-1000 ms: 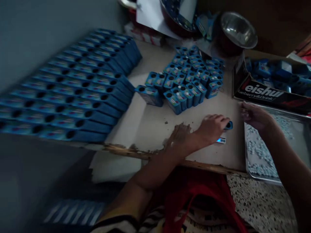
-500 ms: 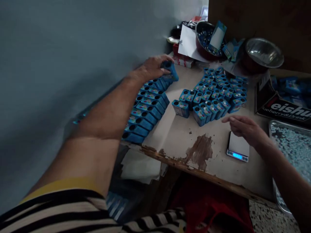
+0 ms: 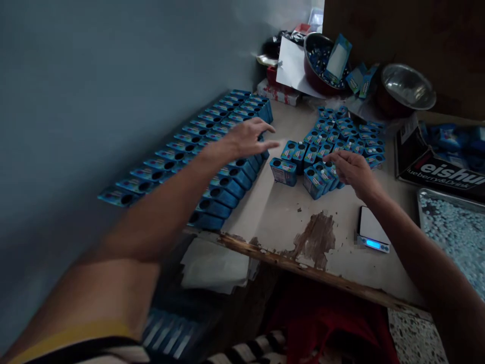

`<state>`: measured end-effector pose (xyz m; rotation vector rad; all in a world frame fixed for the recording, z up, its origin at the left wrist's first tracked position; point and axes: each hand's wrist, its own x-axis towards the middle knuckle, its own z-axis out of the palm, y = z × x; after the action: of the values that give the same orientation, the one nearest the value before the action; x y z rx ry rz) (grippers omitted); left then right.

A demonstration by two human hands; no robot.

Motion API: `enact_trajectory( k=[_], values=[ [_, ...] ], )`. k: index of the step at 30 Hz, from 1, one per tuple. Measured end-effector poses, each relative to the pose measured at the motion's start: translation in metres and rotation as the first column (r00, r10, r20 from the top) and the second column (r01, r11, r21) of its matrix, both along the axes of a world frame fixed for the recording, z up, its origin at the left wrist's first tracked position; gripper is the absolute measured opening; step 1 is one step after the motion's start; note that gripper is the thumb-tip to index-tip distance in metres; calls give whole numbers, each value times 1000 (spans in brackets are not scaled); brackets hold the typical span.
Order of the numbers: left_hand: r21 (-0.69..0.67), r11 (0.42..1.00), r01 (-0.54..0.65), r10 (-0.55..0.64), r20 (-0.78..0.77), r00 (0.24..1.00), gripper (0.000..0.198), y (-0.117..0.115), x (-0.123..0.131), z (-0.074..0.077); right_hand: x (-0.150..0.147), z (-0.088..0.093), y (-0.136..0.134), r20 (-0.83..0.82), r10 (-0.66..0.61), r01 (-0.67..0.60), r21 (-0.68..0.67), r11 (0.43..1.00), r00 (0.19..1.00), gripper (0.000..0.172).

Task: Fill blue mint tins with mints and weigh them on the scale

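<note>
My left hand (image 3: 248,139) hovers beside the lined-up blue boxes (image 3: 217,194), thumb and fingers apart with nothing between them. Those small boxes have round dark holes on top and stand in tight rows along the wall. My right hand (image 3: 352,172) is over the near side of a looser cluster of the same blue boxes (image 3: 312,152). Its thumb and forefinger are pinched together; whether anything small is between them I cannot make out. White pieces lie on top of some clustered boxes. One blue box (image 3: 283,172) stands at the cluster's near left corner.
A digital scale (image 3: 373,232) with a lit display lies under my right forearm. To the right are a metal tray (image 3: 421,212) of small pale pieces and a black carton (image 3: 450,169). Two bowls, one filled (image 3: 307,71), one shiny (image 3: 409,88), stand at the back.
My left hand has let go of the blue box at the far end of the rows and come back nearer, opening. My right hand has moved forward-left from beside the scale to the cluster.
</note>
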<state>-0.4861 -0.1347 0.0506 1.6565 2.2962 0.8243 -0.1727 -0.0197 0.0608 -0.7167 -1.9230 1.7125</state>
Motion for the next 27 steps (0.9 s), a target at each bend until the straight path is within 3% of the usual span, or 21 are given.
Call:
enact_trajectory(
  k=[1, 3, 6, 9, 13, 15, 18, 21, 22, 24, 27],
  values=[
    [4, 1000, 25, -25, -65, 998, 59, -5, 21, -6, 10, -2, 3, 0, -16, 16, -12, 1000, 1000, 37],
    [13, 999, -44, 45, -148, 988, 81, -10, 63, -25, 27, -8, 7, -1, -42, 42, -40, 998, 999, 42],
    [62, 973, -222, 222, 0, 975, 78, -5, 102, -60, 48, -20, 7, -6, -57, 55, -122, 991, 998, 51],
    [138, 924, -357, 334, 164, 928, 54, 0, 104, -85, 73, -27, 3, -22, -56, 50, -201, 978, 998, 59],
    [203, 877, -435, 384, 244, 890, 53, -11, 86, -96, 129, -23, 7, -64, -147, 128, -229, 965, 987, 53],
    [192, 862, -469, 407, 291, 866, 46, -20, 80, -96, 168, -19, 16, -63, -268, 243, -263, 934, 961, 45],
    [185, 849, -495, 425, 318, 848, 36, -34, 81, -87, 236, -19, 28, -22, -482, 441, -371, 817, 876, 33],
    [184, 826, -532, 448, 357, 819, 51, -61, 93, -66, 307, -28, 29, 53, -620, 596, -349, 723, 783, 29],
    [178, 811, -557, 468, 375, 800, 56, -72, 100, -57, 329, -33, 27, 95, -640, 638, -268, 722, 763, 29],
    [168, 862, -478, 406, 334, 851, 49, -92, 120, -37, 367, -42, 19, 226, -649, 667, -7, 745, 726, 30],
    [231, 960, -161, 79, 325, 942, 40, -93, 168, -16, 400, -55, 7, 463, -625, 501, 374, 781, 629, 21]
  ],
)
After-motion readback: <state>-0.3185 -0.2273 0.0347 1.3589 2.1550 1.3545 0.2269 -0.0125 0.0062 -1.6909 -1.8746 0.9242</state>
